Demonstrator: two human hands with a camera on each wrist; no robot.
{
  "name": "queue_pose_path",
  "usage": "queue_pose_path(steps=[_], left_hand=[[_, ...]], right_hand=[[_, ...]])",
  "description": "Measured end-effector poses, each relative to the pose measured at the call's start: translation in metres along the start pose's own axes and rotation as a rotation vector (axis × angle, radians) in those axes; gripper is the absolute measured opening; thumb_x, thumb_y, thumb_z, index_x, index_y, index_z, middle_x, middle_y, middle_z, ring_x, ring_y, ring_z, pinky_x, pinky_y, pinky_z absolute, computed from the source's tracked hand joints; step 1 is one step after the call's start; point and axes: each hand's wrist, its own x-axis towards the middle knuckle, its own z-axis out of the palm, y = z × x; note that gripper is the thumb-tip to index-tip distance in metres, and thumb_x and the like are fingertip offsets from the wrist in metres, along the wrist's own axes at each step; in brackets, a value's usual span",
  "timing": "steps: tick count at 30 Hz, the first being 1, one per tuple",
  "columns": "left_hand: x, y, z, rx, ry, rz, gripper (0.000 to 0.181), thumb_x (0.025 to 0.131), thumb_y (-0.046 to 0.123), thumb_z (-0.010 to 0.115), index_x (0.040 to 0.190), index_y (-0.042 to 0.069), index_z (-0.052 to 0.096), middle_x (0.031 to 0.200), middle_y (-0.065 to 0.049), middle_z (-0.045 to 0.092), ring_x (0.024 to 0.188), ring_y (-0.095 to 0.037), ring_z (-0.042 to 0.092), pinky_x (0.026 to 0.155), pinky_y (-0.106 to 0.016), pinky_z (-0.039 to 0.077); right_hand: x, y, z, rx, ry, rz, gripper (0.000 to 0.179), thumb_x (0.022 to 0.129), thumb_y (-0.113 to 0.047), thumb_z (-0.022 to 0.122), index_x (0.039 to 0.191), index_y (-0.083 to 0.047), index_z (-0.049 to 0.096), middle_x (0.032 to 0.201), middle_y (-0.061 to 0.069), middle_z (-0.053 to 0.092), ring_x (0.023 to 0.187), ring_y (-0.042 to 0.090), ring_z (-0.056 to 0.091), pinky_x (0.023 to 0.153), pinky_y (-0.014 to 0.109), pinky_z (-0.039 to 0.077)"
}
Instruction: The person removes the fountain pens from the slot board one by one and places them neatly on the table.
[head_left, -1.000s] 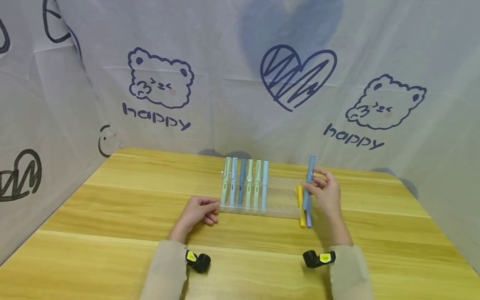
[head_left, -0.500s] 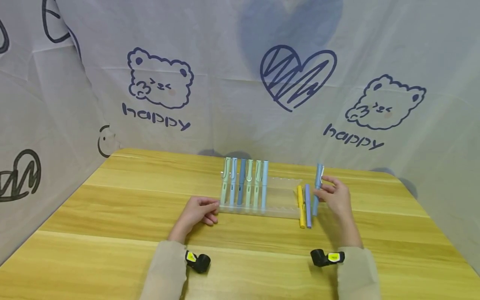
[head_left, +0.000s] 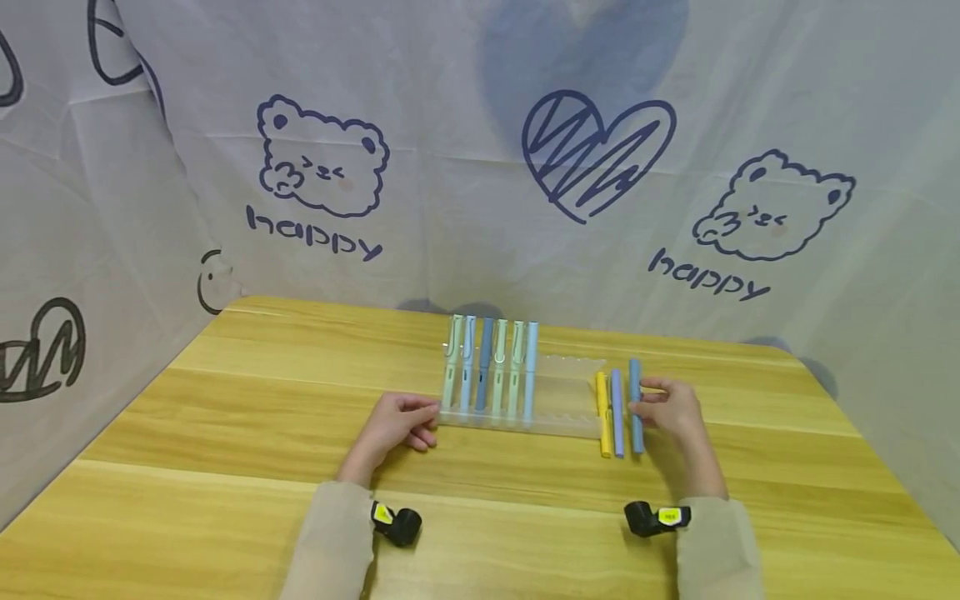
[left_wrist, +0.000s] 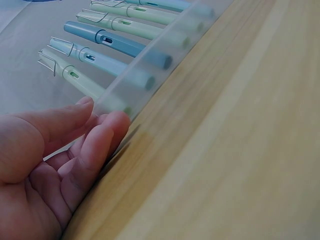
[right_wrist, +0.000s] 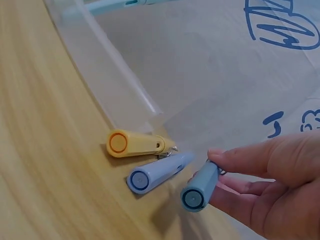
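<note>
Head view: six pens [head_left: 483,367] in rack [head_left: 567,426]

At the left end of the rack [head_left: 570,426], your left hand [left_wrist: 55,175] covers its corner; left wrist view crops the hand. Racked pens [left_wrist: 122,45]: lower ends blurred behind the rack's cloudy front lip [left_wrist: 150,65]. Right of the rack, your right hand [right_wrist: 285,175], also cropped, hides the far end of the blue pen [right_wrist: 200,187] in the right wrist view. Nearer you than the rack, wrist tag [head_left: 669,517] print's too small.

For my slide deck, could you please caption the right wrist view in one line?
The right grip holds a blue pen beside a lilac pen and a yellow pen, near a clear rack.
</note>
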Motion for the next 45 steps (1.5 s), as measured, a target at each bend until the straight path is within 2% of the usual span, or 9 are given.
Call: queue_pose_path(steps=[6,11,19,25,28,33,40,45], left_hand=[[-0.0012,-0.0003,-0.0011,0.005,-0.001,0.005,0.028,0.089,0.005,0.053,0.11,-0.014,0.055,0.071,-0.012,0.06,0.052,-0.015,0.06,0.048,-0.025,0.053],[-0.0027,-0.0006,-0.001,0.001,-0.005,0.001,0.029,0.089,0.005,0.054,0.111,-0.014,0.054,0.071,-0.012,0.06,0.052,-0.014,0.06,0.048,-0.024,0.053],[-0.0022,-0.0001,-0.0001,0.005,0.002,-0.001,0.028,0.089,0.005,0.053,0.11,-0.014,0.055,0.07,-0.011,0.06,0.051,-0.015,0.06,0.047,-0.025,0.053],[-0.0018,0.0006,-0.0002,0.008,-0.001,-0.001,0.028,0.089,0.005,0.053,0.111,-0.014,0.055,0.07,-0.011,0.06,0.052,-0.015,0.06,0.047,-0.025,0.053],[-0.0017,0.0005,-0.0004,0.005,-0.005,-0.002,0.029,0.089,0.004,0.053,0.111,-0.014,0.054,0.07,-0.01,0.06,0.052,-0.015,0.06,0.047,-0.025,0.053],[-0.0013,0.0009,-0.0004,0.003,-0.005,-0.009,0.029,0.089,0.004,0.052,0.112,-0.014,0.054,0.07,-0.01,0.059,0.052,-0.014,0.06,0.047,-0.024,0.053],[-0.0002,0.0013,-0.0006,0.003,-0.002,-0.007,0.028,0.089,0.004,0.052,0.111,-0.014,0.054,0.07,-0.01,0.059,0.052,-0.015,0.06,0.048,-0.025,0.053],[0.0004,0.0007,-0.0002,0.007,-0.008,-0.013,0.028,0.089,0.004,0.053,0.111,-0.014,0.054,0.071,-0.01,0.06,0.053,-0.015,0.06,0.048,-0.025,0.053]], right_hand=[[-0.0001,0.0036,0.0014,-0.021,-0.036,0.055,0.046,0.082,0.006,0.059,0.123,0.014,0.042,0.104,0.03,0.051,0.066,0.014,0.057,0.06,0.029,0.055],[-0.002,0.0058,0.0013,-0.025,-0.037,0.068,0.044,0.08,0.007,0.06,0.12,0.017,0.043,0.1,0.031,0.054,0.065,0.015,0.059,0.058,0.029,0.055],[-0.0022,0.0096,0.0011,-0.121,0.026,0.037,0.035,0.077,0.0,0.065,0.106,0.017,0.054,0.092,0.029,0.06,0.061,0.012,0.057,0.051,0.024,0.05],[-0.0008,0.0106,0.0044,-0.16,0.092,0.043,0.033,0.076,-0.002,0.065,0.103,0.015,0.058,0.096,0.028,0.058,0.069,0.021,0.059,0.056,0.028,0.052],[-0.0007,0.0095,0.0062,-0.177,0.106,0.051,0.032,0.075,-0.001,0.065,0.102,0.015,0.058,0.093,0.028,0.059,0.067,0.021,0.059,0.056,0.03,0.053],[0.0001,0.0072,0.0084,-0.16,0.094,0.072,0.032,0.075,0.001,0.065,0.102,0.016,0.056,0.085,0.026,0.06,0.059,0.015,0.057,0.051,0.025,0.052],[-0.0007,0.0058,0.0071,-0.115,0.069,0.084,0.032,0.076,0.001,0.065,0.101,0.017,0.055,0.085,0.026,0.059,0.058,0.013,0.056,0.051,0.023,0.052],[-0.0008,0.0075,0.0049,-0.125,0.047,0.077,0.033,0.077,-0.001,0.064,0.102,0.017,0.055,0.086,0.025,0.058,0.058,0.013,0.056,0.05,0.023,0.052]])
